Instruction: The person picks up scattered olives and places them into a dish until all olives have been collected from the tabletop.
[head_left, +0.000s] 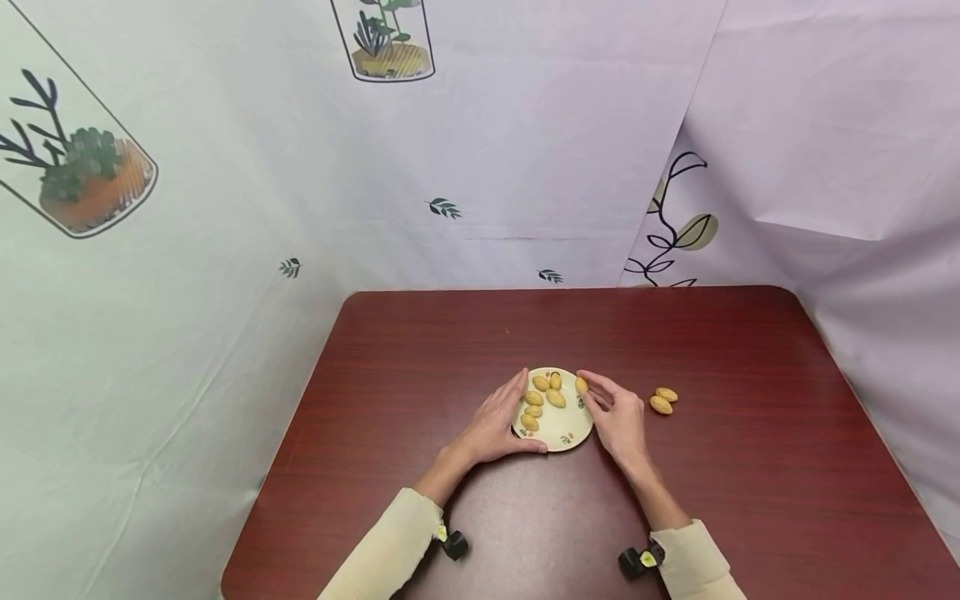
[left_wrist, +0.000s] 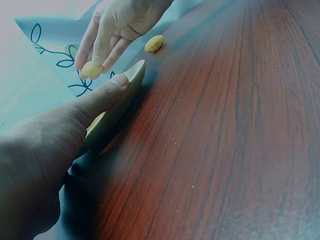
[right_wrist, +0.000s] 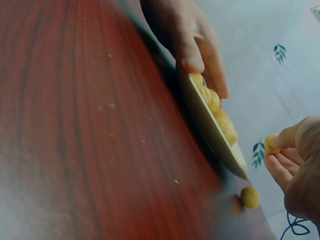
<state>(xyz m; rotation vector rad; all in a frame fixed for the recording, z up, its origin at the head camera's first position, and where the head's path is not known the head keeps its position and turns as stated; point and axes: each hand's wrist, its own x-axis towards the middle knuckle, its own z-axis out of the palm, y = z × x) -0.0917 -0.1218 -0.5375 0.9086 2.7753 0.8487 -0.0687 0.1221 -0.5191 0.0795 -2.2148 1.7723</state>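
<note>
A small cream plate with a printed floral rim lies on the table, several oval yellow-tan nuts grouped on its left and far side. My left hand holds the plate by its left edge, thumb along the near rim and fingers round the far-left side. Over the plate's right rim, my right hand pinches one more nut between thumb and fingertips. In the right wrist view that pinched nut shows apart from the plate. The right hand's palm faces the camera in the left wrist view.
Two nuts lie close together on the dark red wooden table, right of the right hand. Pale cloth walls with plant prints stand behind and beside the table. Each wrist carries a small black camera.
</note>
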